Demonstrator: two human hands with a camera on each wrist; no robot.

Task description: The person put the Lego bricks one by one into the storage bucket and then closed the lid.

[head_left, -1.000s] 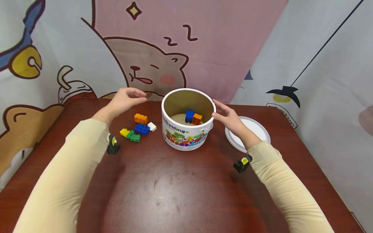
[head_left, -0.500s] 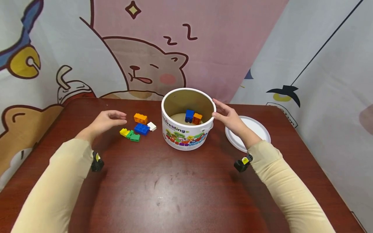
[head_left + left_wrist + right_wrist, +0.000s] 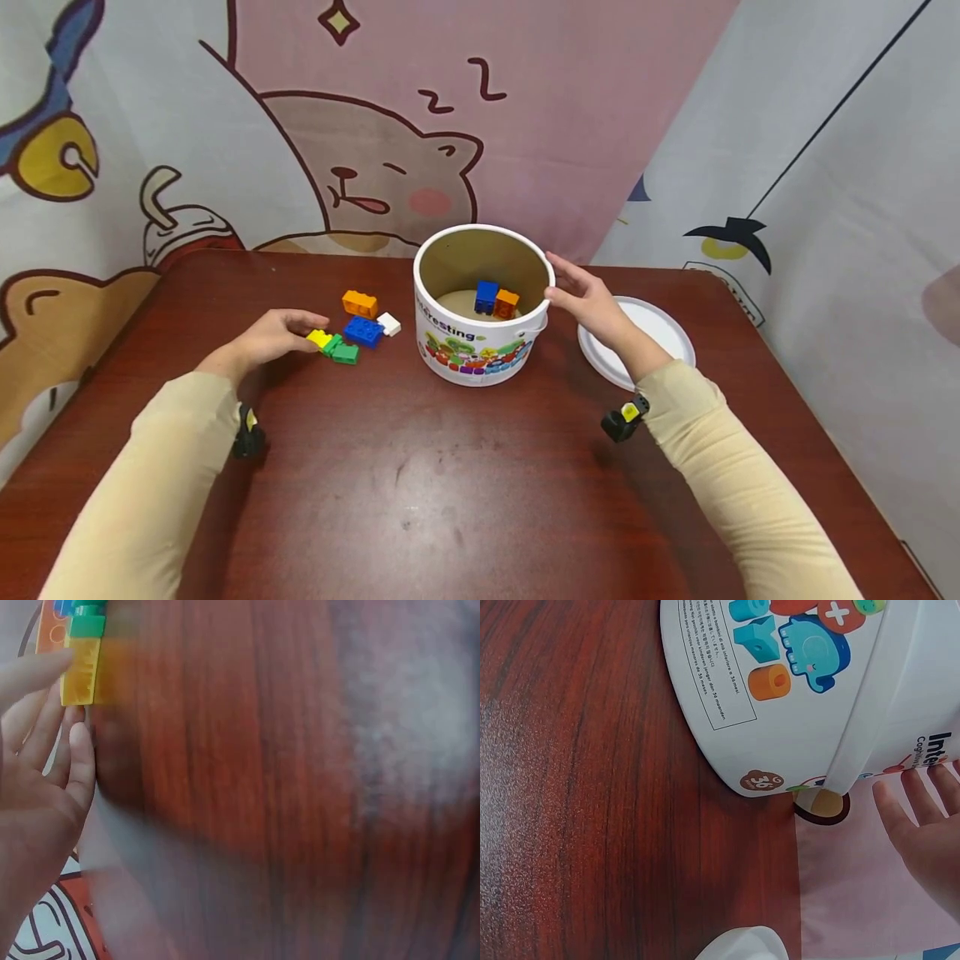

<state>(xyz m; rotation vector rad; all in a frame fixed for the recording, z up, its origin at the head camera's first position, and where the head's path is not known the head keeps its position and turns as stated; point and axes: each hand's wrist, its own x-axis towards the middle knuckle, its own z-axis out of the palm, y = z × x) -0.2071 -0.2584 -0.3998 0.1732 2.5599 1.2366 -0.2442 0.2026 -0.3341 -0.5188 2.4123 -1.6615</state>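
My left hand is low over the table at the left, thumb and fingers spread around the near end of a yellow toy brick. In the left wrist view the thumb overlaps that yellow brick. Green bricks adjoin it. Just behind lie an orange brick, a blue brick and a white brick. My right hand touches the right side of a white bucket at its rim, fingers extended. Inside the bucket are a blue brick and an orange brick.
A round white lid lies on the dark red wooden table, right of the bucket and partly behind my right forearm. A cloth with cartoon figures hangs behind the table.
My left hand has come down from beside the bucket, moving left and toward me, and then in to the yellow brick. The right hand stays at the bucket.
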